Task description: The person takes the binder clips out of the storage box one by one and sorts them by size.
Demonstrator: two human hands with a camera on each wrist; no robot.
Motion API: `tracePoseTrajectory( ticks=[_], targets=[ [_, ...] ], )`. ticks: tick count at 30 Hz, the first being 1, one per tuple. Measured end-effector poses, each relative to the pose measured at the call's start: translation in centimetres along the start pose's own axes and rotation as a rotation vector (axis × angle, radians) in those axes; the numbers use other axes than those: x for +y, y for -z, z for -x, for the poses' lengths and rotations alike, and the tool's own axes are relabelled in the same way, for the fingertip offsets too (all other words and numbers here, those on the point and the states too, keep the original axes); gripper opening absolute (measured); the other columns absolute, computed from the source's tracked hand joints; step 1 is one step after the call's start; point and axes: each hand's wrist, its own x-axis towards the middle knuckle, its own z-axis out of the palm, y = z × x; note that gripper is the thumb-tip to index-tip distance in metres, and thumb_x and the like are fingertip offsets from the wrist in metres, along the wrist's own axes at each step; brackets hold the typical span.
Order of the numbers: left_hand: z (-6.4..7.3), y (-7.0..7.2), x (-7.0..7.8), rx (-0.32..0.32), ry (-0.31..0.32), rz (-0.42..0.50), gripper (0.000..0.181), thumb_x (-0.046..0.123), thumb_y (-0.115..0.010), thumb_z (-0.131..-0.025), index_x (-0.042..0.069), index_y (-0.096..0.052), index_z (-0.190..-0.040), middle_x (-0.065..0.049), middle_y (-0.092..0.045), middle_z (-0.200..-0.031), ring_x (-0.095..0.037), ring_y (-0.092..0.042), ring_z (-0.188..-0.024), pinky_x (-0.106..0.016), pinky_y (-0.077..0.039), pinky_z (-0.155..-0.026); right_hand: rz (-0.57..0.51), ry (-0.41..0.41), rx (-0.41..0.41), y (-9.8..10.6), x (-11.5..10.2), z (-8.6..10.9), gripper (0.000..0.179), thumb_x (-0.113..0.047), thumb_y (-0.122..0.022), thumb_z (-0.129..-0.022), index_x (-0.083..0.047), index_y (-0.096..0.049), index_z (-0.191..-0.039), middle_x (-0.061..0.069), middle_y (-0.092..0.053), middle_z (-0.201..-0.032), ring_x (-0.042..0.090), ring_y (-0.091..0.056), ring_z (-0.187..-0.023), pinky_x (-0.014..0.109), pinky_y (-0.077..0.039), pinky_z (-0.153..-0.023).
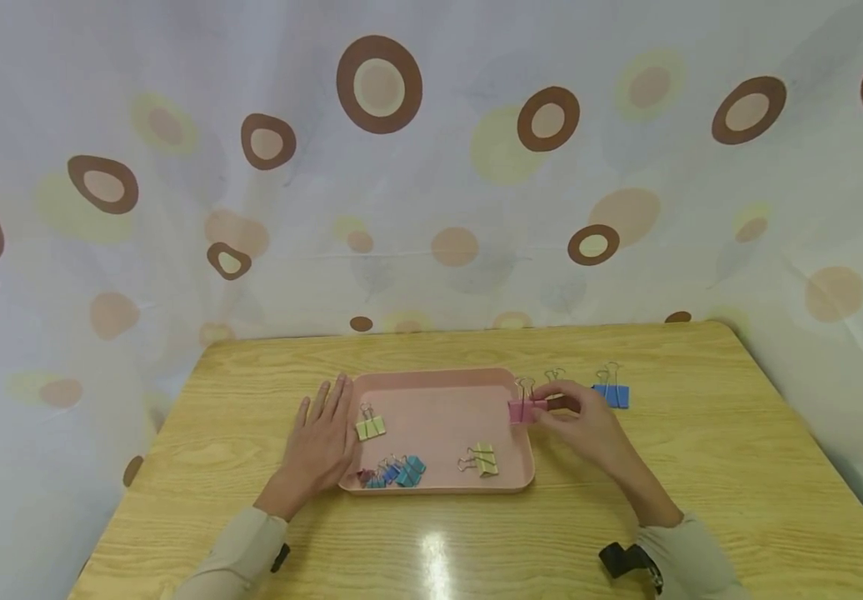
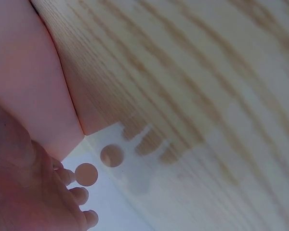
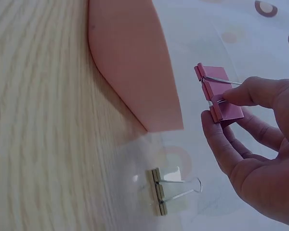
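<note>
A pink binder clip [image 1: 526, 411] is pinched between the thumb and fingers of my right hand [image 1: 587, 423], over the right rim of the pink tray [image 1: 431, 490]. In the right wrist view the pink clip [image 3: 222, 96] shows its wire handles. My left hand [image 1: 321, 446] lies with straight fingers along the tray's left side. Inside the tray, a yellow-green binder clip [image 1: 371, 427] is near the left wall and another yellow-green clip [image 1: 485, 459] is near the front right. Several small blue, teal and dark red clips [image 1: 411, 472] are bunched in the front left corner.
Right of the tray, a blue binder clip [image 1: 615, 396] stands on the wooden table [image 1: 371, 550]. A yellowish clip [image 3: 159, 191] stands beside the tray in the right wrist view, mostly hidden by my right hand in the head view. A patterned curtain [image 1: 446, 183] hangs behind the table.
</note>
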Motion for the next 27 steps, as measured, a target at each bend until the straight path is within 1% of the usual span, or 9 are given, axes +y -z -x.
tracePoseTrajectory(
  ticks=[5,8,12,18,24,27],
  targets=[
    [0.0,-0.1,0.0,-0.002,0.000,-0.006,0.061,0.023,-0.035,-0.108,-0.004,-0.021,-0.161,-0.019,-0.022,-0.168,-0.041,-0.023,-0.153,-0.062,-0.020,-0.121,0.015,0.000,0.036,1.5,0.3,0.0,0.017,-0.008,-0.075,-0.094,-0.003,-0.073,-0.110,0.016,-0.071,-0.113,0.033,-0.071,-0.103,0.023,-0.057,-0.076],
    [-0.1,-0.1,0.0,-0.002,0.000,-0.007,0.061,0.023,-0.035,-0.108,-0.004,-0.021,-0.161,-0.019,-0.023,-0.168,-0.041,-0.023,-0.153,-0.062,-0.020,-0.121,0.035,-0.004,0.068,2.5,0.5,0.0,0.018,-0.009,-0.075,-0.094,-0.002,-0.073,-0.111,0.018,-0.071,-0.114,0.031,-0.072,-0.100,0.023,-0.056,-0.074],
    [-0.1,-0.1,0.1,-0.007,0.002,-0.004,0.061,0.023,-0.035,-0.109,-0.004,-0.021,-0.161,-0.019,-0.022,-0.168,-0.041,-0.022,-0.153,-0.062,-0.020,-0.121,0.052,-0.010,0.103,3.6,0.7,0.1,0.019,-0.010,-0.074,-0.095,-0.001,-0.073,-0.112,0.019,-0.070,-0.115,0.021,-0.072,-0.096,0.022,-0.055,-0.071],
    [0.1,-0.1,0.0,0.003,0.003,0.002,0.061,0.023,-0.036,-0.108,-0.004,-0.022,-0.161,-0.019,-0.023,-0.168,-0.041,-0.023,-0.153,-0.062,-0.020,-0.121,0.060,-0.008,0.119,4.8,0.8,0.2,0.021,-0.012,-0.072,-0.097,0.000,-0.072,-0.114,0.020,-0.069,-0.117,0.007,-0.068,-0.095,0.019,-0.055,-0.073],
    [0.0,0.0,0.1,0.003,-0.002,0.009,0.060,0.022,-0.037,-0.108,-0.004,-0.022,-0.161,-0.019,-0.023,-0.167,-0.041,-0.023,-0.153,-0.062,-0.020,-0.120,0.072,-0.007,0.143,6.3,1.1,0.7,0.024,-0.012,-0.071,-0.098,0.001,-0.071,-0.119,0.020,-0.067,-0.120,-0.004,-0.064,-0.097,0.016,-0.054,-0.074],
    [0.0,0.0,0.1,0.003,-0.001,0.008,0.060,0.022,-0.037,-0.108,-0.004,-0.023,-0.161,-0.019,-0.024,-0.167,-0.041,-0.023,-0.153,-0.062,-0.020,-0.120,0.073,-0.007,0.158,6.9,1.5,0.9,0.025,-0.012,-0.071,-0.098,0.002,-0.070,-0.119,0.020,-0.066,-0.122,-0.006,-0.062,-0.099,0.015,-0.054,-0.074]
  ],
)
